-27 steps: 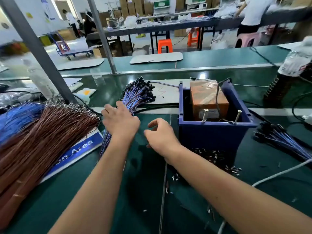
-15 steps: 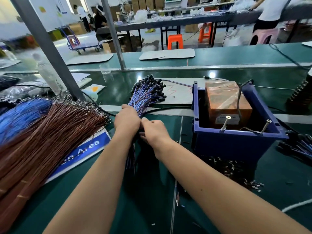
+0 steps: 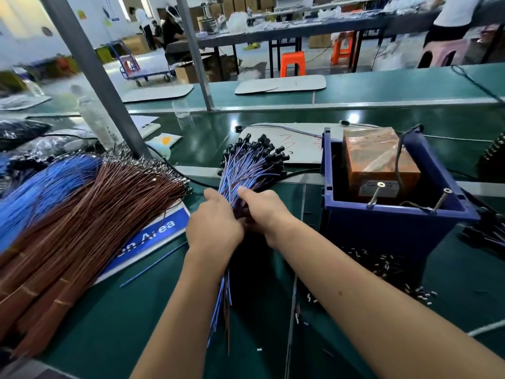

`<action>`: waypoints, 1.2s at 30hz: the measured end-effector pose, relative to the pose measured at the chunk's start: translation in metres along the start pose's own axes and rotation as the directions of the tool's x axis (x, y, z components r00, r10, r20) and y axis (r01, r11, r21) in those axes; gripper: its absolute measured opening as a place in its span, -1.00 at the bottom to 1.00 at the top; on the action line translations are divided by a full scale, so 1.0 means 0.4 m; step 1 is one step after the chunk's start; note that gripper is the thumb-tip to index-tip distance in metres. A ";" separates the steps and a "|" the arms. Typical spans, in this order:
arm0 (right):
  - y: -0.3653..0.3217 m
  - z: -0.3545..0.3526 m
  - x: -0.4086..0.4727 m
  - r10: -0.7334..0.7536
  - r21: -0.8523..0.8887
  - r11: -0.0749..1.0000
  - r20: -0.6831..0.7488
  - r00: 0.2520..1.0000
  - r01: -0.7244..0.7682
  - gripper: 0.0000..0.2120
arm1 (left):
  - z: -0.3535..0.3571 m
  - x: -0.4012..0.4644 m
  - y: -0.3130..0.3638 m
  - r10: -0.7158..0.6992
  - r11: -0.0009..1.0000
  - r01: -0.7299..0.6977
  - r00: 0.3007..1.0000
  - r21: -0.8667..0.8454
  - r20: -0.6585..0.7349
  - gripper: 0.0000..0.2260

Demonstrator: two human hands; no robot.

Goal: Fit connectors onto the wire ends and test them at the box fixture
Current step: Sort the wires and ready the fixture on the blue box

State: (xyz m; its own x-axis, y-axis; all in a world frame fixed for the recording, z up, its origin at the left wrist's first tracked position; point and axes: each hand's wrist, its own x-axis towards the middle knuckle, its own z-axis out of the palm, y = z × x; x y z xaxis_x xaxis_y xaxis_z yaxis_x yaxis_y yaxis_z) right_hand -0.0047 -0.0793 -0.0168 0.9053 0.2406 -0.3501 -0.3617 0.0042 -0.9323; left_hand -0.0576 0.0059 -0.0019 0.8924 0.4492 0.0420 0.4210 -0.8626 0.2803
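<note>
Fingers hidden: left hand (image 3: 214,222) & right hand (image 3: 263,212) grip wire bundle (image 3: 246,170), tails cut off btwn forearms

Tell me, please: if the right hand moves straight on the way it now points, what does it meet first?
The right hand points up-left along the wire bundle it grips. Going on, it would likely first meet the black connectors at the bundle's far end; depth is unclear.

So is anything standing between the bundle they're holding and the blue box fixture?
Nothing visible: both hands, left hand and right hand, grip the blue-and-brown wire bundle with black connectors, and only bare green mat separates it from the blue plastic box fixture.
</note>
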 end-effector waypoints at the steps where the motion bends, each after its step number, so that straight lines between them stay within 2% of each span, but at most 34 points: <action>1: 0.004 -0.003 -0.004 -0.022 -0.115 0.993 -0.038 0.999 0.017 -0.70 | 0.008 -0.012 -0.010 -0.024 1.000 0.024 0.999 0.010 0.029 -0.44; 3: 0.006 -0.013 -0.016 -0.061 -0.229 0.973 -0.092 0.994 0.039 -0.68 | 0.011 -0.026 -0.018 -0.064 0.998 0.062 0.996 0.024 0.057 -0.44; 8: 0.007 -0.038 -0.024 -0.099 -0.185 0.980 -0.110 0.989 0.078 -0.70 | -0.031 -0.029 0.005 -0.019 0.996 0.018 1.000 0.091 0.014 -0.33; 11: 0.002 -0.036 -0.022 -0.080 -0.168 0.984 -0.139 0.987 0.057 -0.80 | -0.057 -0.007 0.036 0.046 0.999 -0.047 0.998 -0.013 -0.044 -0.52; 13: 0.001 -0.032 -0.025 -0.087 -0.150 0.987 -0.200 0.976 0.057 -0.80 | -0.063 0.010 0.058 0.084 0.990 -0.099 0.987 -0.104 -0.139 -0.69; 16: 0.008 -0.024 -0.047 -0.133 -0.124 0.987 -0.274 0.952 0.102 -0.83 | -0.064 0.041 0.096 0.154 0.974 -0.186 0.963 -0.131 -0.221 -0.78; 20: 0.028 -0.022 -0.083 -0.153 -0.135 0.983 -0.245 0.957 0.122 -0.78 | -0.036 0.102 0.162 0.277 0.959 -0.280 0.958 -0.036 -0.077 -0.80; 23: 0.044 -0.028 -0.112 -0.119 -0.159 0.984 -0.213 0.970 0.086 -0.78 | -0.009 0.125 0.201 0.312 0.939 -0.316 0.949 0.133 0.049 -0.73; 26: 0.056 -0.039 -0.129 -0.095 -0.144 0.986 -0.120 0.988 0.078 -0.77 | 0.008 0.136 0.211 0.326 0.902 -0.328 0.944 0.279 0.056 -0.69; 29: 0.052 -0.050 -0.130 -0.065 -0.065 0.996 -0.064 0.996 0.061 -0.76 | 0.012 0.140 0.209 0.329 0.895 -0.326 0.943 0.304 0.042 -0.72; 31: 0.046 -0.057 -0.129 -0.053 -0.011 0.999 -0.060 0.997 0.053 -0.80 | 0.001 0.143 0.206 0.327 0.925 -0.321 0.945 0.203 0.005 -0.84; 32: 0.045 -0.061 -0.127 -0.062 -0.023 0.998 -0.066 0.996 0.061 -0.80 | -0.010 0.143 0.205 0.313 0.947 -0.309 0.949 0.090 -0.030 -0.89; 34: 0.045 -0.064 -0.127 -0.127 -0.156 0.981 -0.041 0.991 0.119 -0.73 | -0.042 0.139 0.208 0.234 0.932 -0.243 0.970 -0.268 -0.065 -0.87; 35: 0.043 -0.060 -0.131 -0.194 -0.224 0.956 -0.004 0.981 0.188 -0.69 | -0.062 0.133 0.214 0.207 0.846 -0.207 0.977 -0.491 -0.056 -0.89; 36: 0.037 -0.054 -0.135 -0.279 -0.259 0.925 0.043 0.959 0.280 -0.67 | -0.083 0.118 0.224 0.207 0.707 -0.184 0.977 -0.683 -0.049 -0.89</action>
State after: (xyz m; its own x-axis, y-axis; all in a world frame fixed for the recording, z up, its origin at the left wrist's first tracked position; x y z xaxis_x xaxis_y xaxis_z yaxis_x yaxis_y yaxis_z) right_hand -0.0542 -0.1133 -0.0138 0.9598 0.2710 -0.0724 -0.0234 -0.1799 -0.9834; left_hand 0.0170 -0.0424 0.0570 0.9512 0.2720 0.1456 0.0231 -0.5335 0.8455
